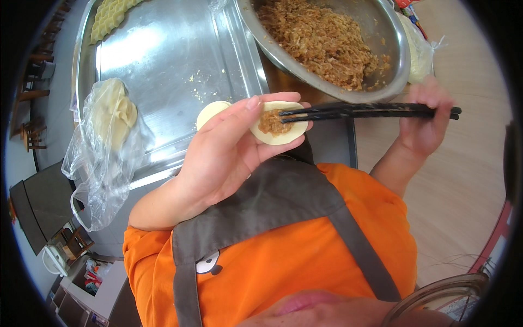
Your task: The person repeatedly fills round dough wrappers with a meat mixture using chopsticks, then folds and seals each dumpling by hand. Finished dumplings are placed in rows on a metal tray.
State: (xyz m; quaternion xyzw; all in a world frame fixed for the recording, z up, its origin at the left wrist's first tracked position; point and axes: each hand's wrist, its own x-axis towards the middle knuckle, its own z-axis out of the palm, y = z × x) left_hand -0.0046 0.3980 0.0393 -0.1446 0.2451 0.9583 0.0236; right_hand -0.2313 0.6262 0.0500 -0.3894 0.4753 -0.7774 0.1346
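On the fingers of my left hand (229,151) lies a round dough wrapper (296,133), with my thumb at its edge. Brown minced filling (273,122) sits in the middle of the wrapper. My right hand (427,116) grips black chopsticks (359,110) near their far ends, and their tips touch the filling. Behind my left thumb, another pale wrapper (212,112) shows in part over the steel tray (163,77). Beyond the chopsticks stands a large steel bowl (402,49) holding a heap of minced filling (322,41).
A clear plastic bag (102,171) with pale dough (118,114) hangs over the tray's left edge. Folded dough pieces (108,20) lie in the tray's far left corner. A tied plastic bag (419,49) lies right of the bowl. Crumbs dot the tray.
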